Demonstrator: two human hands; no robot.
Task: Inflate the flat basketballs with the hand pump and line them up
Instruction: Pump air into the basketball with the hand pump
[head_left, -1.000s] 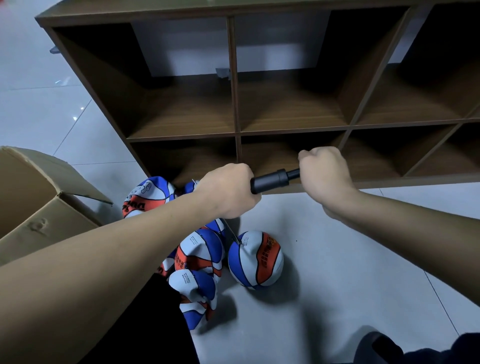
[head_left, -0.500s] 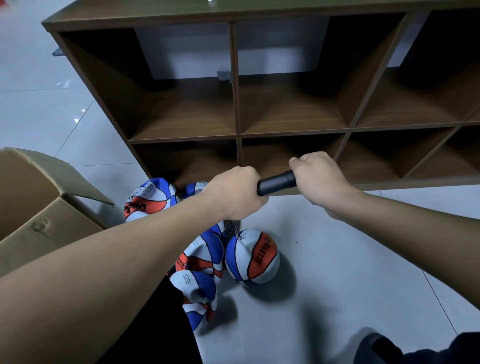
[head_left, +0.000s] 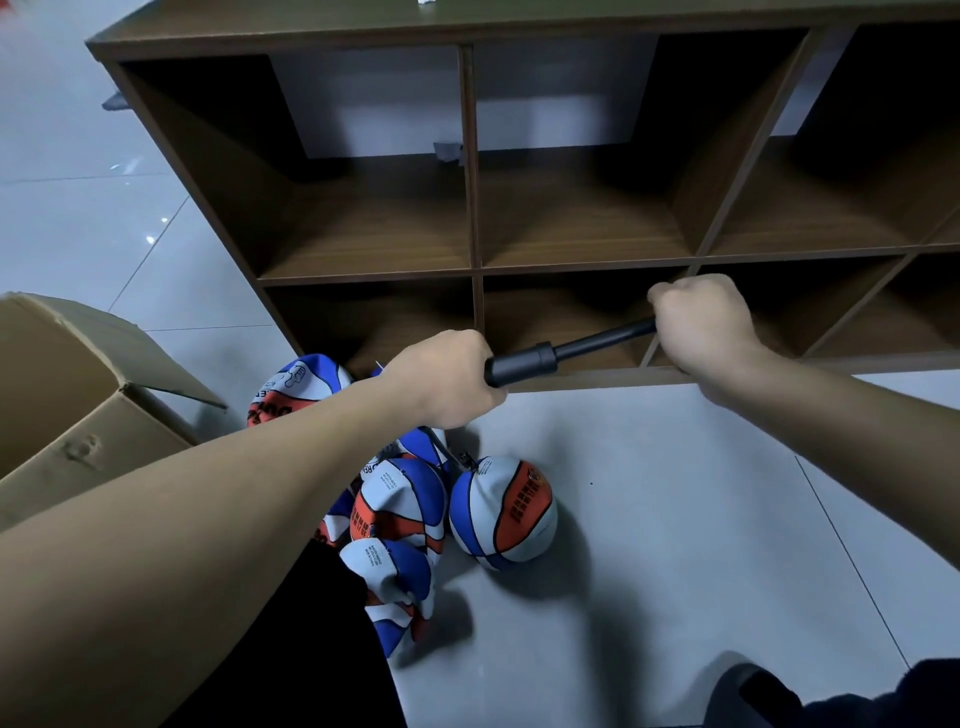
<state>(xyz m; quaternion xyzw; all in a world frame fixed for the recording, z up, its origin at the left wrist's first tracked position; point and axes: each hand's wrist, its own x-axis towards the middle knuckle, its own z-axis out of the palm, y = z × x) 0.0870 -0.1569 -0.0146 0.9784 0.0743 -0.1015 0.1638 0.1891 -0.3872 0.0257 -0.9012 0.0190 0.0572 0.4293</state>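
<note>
- The left hand (head_left: 447, 379) is wrapped in a fist around the barrel of the black hand pump (head_left: 524, 362); the barrel's free end sticks out of the fist toward the right.
- The right hand (head_left: 701, 322) is closed in a fist on the pump's handle end; the handle itself is hidden inside the fist, and the thin plunger rod (head_left: 605, 338) runs bare between the two hands, which are apart.
- A thin hose (head_left: 441, 447) drops from under the left hand to the top of the round basketball (head_left: 501, 512), which sits on the floor (head_left: 675, 519) below the pump, blue, white and orange.
- Just left of it, touching, lies a heap of flat basketballs (head_left: 397, 519), crumpled, partly under the left forearm; another ball (head_left: 296, 382) lies behind the heap by the shelf's foot.
- A brown cubby shelf (head_left: 472, 156) stands behind the hands.
- An open cardboard box (head_left: 78, 415) sits at the left.
</note>
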